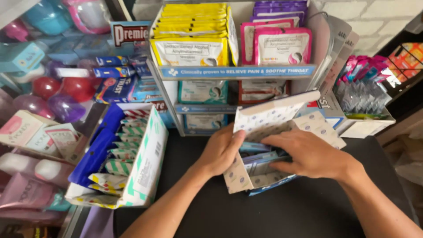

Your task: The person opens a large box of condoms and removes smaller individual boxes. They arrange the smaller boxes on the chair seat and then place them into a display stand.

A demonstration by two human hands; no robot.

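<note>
An open white cardboard box with a blue dotted print rests on a dark counter, its flaps spread. My left hand grips the box's left wall. Inside the box my right hand presses its fingers on a row of flat blue-and-white packets.
A tiered wire rack of yellow, pink and teal sachets stands right behind the box. To the left sits an open carton of green-striped and blue packets. Boxes, tubes and round plastic items crowd the far left; more sachets lie at right.
</note>
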